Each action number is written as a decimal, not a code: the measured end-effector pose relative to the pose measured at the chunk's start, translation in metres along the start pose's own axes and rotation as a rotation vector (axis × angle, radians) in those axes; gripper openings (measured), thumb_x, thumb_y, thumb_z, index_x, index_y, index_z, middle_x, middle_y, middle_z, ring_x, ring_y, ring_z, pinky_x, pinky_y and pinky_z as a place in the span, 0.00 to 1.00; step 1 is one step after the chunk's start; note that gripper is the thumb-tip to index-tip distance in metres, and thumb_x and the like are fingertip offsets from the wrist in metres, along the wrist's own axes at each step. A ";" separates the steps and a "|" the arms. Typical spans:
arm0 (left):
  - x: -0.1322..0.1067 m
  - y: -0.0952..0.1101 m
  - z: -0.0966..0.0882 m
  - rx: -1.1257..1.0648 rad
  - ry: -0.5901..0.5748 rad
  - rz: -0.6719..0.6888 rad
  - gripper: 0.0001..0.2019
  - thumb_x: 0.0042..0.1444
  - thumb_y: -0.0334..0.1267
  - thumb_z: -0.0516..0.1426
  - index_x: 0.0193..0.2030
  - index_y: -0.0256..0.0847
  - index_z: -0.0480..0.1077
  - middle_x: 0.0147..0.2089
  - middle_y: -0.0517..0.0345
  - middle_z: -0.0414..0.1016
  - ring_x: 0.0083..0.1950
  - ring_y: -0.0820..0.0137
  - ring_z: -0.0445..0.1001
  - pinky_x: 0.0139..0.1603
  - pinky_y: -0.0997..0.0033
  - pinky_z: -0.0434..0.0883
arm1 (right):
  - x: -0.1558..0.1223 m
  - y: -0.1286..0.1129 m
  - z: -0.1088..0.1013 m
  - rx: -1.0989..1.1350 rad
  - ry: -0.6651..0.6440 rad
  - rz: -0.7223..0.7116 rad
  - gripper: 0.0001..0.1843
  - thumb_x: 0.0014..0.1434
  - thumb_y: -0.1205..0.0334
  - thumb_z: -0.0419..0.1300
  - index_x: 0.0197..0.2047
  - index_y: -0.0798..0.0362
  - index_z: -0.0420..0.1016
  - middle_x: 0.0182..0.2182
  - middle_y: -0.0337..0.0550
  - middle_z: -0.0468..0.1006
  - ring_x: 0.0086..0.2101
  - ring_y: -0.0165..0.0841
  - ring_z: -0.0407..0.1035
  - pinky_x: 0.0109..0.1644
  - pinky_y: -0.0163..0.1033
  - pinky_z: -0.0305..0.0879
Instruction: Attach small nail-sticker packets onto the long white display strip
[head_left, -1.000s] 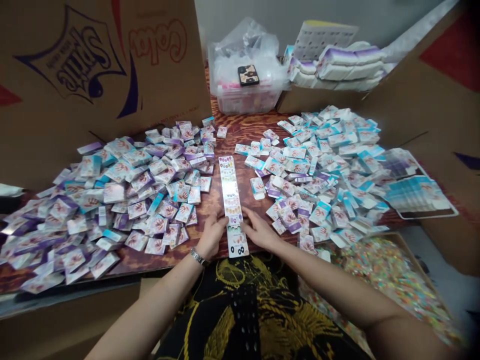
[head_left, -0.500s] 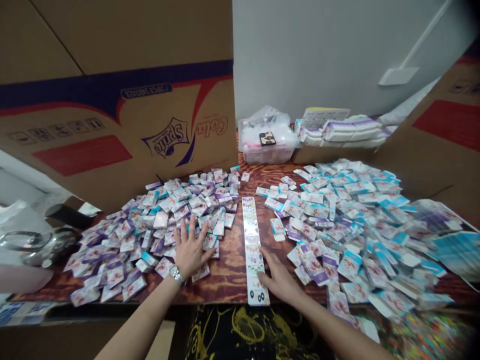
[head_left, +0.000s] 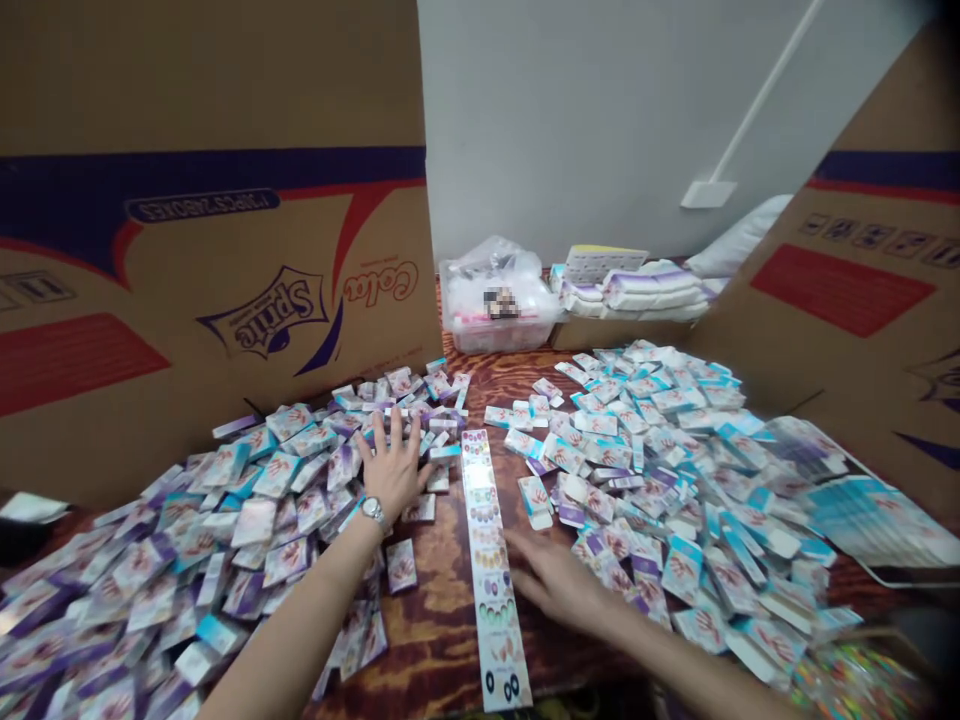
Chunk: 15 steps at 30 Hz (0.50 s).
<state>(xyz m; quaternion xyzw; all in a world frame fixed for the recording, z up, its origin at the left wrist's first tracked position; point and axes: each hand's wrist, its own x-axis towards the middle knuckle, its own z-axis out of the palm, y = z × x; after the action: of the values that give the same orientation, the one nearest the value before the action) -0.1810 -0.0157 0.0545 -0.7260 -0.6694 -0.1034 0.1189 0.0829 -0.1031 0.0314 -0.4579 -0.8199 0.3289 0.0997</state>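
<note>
Left hand: in the head view, your left hand point(head_left: 394, 465) is flat on top of the left pile of small boxes point(head_left: 274, 470), a bit left of the middle of the frame, with its fingers spread wide. Half a second ago it was nearer to you on that pile; a second ago it was at the long strip.
Right hand: your right hand point(head_left: 562, 585), right of the lower middle, has its finger and thumb apart, and its tips are just beside the strip's right edge. I can't tell if they touch it. Half a second ago they lay over that edge.
Long strip: the long strip point(head_left: 487, 530) lies flat on the table point(head_left: 435, 640), from the middle of the frame down to the bottom edge, between both piles.
Loose box: one small box point(head_left: 401, 566) now sits apart, just left of the strip.
Right pile: the right pile of small boxes point(head_left: 637, 450) looks the same as before.
Big carton: on the left carton point(head_left: 360, 240), upper left, you can read "Sprite", "Cola" and "24BOXES", all upside down.
Tiny words: the print on the strip and small boxes is too small to read.
</note>
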 end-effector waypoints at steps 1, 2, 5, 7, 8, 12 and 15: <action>0.010 0.001 0.001 -0.008 0.013 0.001 0.33 0.53 0.45 0.56 0.65 0.40 0.54 0.70 0.39 0.40 0.69 0.40 0.33 0.59 0.29 0.36 | 0.017 0.002 -0.018 -0.095 0.008 -0.016 0.23 0.60 0.60 0.50 0.60 0.46 0.62 0.50 0.48 0.73 0.48 0.42 0.68 0.50 0.43 0.64; 0.019 0.002 0.002 -0.015 0.025 0.003 0.31 0.53 0.44 0.55 0.64 0.39 0.55 0.70 0.39 0.41 0.69 0.40 0.33 0.59 0.29 0.36 | 0.038 0.005 -0.035 -0.202 0.043 -0.008 0.22 0.62 0.59 0.49 0.59 0.46 0.63 0.49 0.48 0.73 0.47 0.41 0.69 0.50 0.43 0.64; 0.046 0.003 0.010 -0.027 0.055 0.015 0.29 0.54 0.43 0.55 0.61 0.36 0.60 0.69 0.38 0.43 0.69 0.39 0.32 0.59 0.29 0.35 | 0.110 0.020 -0.076 -0.477 0.123 0.088 0.21 0.63 0.59 0.49 0.59 0.47 0.63 0.49 0.50 0.72 0.50 0.42 0.65 0.52 0.45 0.61; 0.062 0.004 0.016 -0.032 0.071 0.033 0.28 0.54 0.44 0.55 0.60 0.33 0.61 0.68 0.36 0.47 0.69 0.39 0.32 0.59 0.29 0.33 | 0.153 0.033 -0.089 -0.519 0.145 0.119 0.20 0.62 0.59 0.50 0.57 0.49 0.65 0.54 0.54 0.68 0.54 0.46 0.59 0.55 0.51 0.56; 0.069 0.005 0.019 -0.035 0.079 0.039 0.27 0.54 0.44 0.54 0.59 0.32 0.62 0.67 0.35 0.49 0.69 0.40 0.33 0.59 0.30 0.33 | 0.170 0.040 -0.093 -0.537 0.141 0.125 0.21 0.61 0.59 0.52 0.58 0.48 0.64 0.57 0.54 0.64 0.56 0.48 0.56 0.57 0.55 0.52; 0.093 0.011 0.028 -0.032 0.108 0.030 0.25 0.56 0.45 0.52 0.58 0.34 0.64 0.65 0.35 0.55 0.68 0.40 0.39 0.59 0.30 0.34 | 0.195 0.072 -0.096 -0.570 0.033 0.096 0.26 0.58 0.55 0.57 0.60 0.44 0.62 0.57 0.52 0.65 0.55 0.49 0.58 0.56 0.59 0.51; 0.111 0.016 0.034 -0.018 0.119 0.037 0.24 0.57 0.44 0.50 0.57 0.34 0.64 0.62 0.36 0.61 0.67 0.40 0.43 0.59 0.31 0.37 | 0.175 0.093 -0.106 -0.581 -0.080 0.055 0.27 0.56 0.54 0.59 0.59 0.42 0.63 0.50 0.51 0.72 0.49 0.46 0.66 0.52 0.54 0.56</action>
<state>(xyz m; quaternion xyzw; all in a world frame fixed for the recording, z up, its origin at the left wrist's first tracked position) -0.1559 0.0985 0.0557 -0.7320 -0.6464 -0.1502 0.1541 0.0977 0.1216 0.0292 -0.4757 -0.8704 0.1008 -0.0771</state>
